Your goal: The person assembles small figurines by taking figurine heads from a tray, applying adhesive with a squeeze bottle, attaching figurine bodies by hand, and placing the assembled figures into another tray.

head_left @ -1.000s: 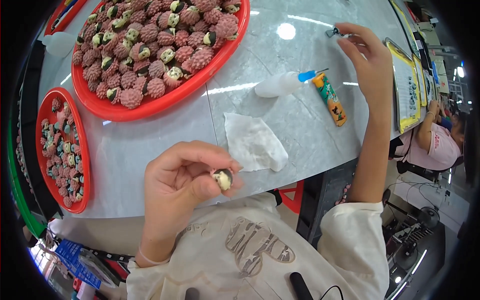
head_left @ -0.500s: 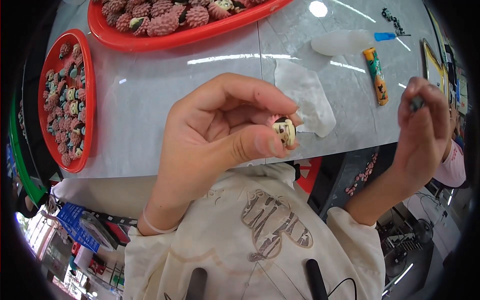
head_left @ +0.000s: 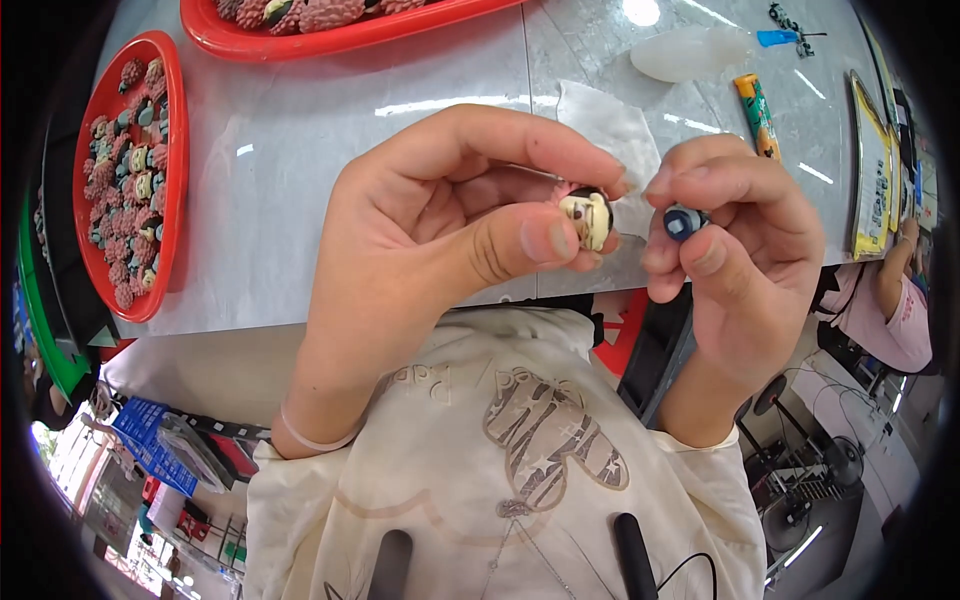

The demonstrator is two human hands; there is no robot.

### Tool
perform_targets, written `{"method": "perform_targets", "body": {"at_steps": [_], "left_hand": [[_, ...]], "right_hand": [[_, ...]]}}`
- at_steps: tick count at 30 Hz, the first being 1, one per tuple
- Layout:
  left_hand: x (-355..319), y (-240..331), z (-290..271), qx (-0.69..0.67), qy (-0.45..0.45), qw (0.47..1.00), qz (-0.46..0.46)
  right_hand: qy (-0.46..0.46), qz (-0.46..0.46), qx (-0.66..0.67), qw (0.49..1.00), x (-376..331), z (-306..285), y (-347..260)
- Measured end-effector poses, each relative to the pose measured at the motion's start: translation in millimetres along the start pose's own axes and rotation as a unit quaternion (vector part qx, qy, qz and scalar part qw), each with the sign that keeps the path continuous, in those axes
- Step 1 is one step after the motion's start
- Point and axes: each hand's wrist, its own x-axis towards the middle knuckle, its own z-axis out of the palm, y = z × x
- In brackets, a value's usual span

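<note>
Here the left hand (head_left: 440, 230) pinches a small cream figurine head (head_left: 588, 216) between thumb and fingers above the grey table (head_left: 290, 160); just beside it, the right hand (head_left: 735, 250) grips a small blue-and-white piece (head_left: 683, 222).

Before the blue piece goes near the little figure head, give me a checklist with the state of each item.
1. Figure head pinched firmly in left hand: ok.
2. Blue-and-white piece held at fingertips of right hand: ok.
3. The two parts apart, not touching: ok.
4. Figure's face turned toward the camera: ok.
5. Glue on either part: cannot tell.
6. White tissue on the table behind the hands: ok.
</note>
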Motion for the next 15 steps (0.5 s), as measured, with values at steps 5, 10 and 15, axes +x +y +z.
{"method": "perform_targets", "body": {"at_steps": [5, 10, 15], "left_hand": [[-1.0, 1.2, -0.5, 0.019, 0.003, 1.0, 0.001], [-0.5, 1.7, 2.1, 0.013, 0.021, 1.0, 0.0], [-1.6, 2.0, 0.5, 0.021, 0.026, 0.999, -0.008]], "right_hand": [[0.012, -0.02, -0.006, 1.0, -1.1, 3.5, 3.3], [0.015, -0.04, -0.055, 0.998, -1.4, 4.8, 1.0], [-0.054, -0.134, -0.023, 0.989, 3.0, -1.3, 9.9]]}}
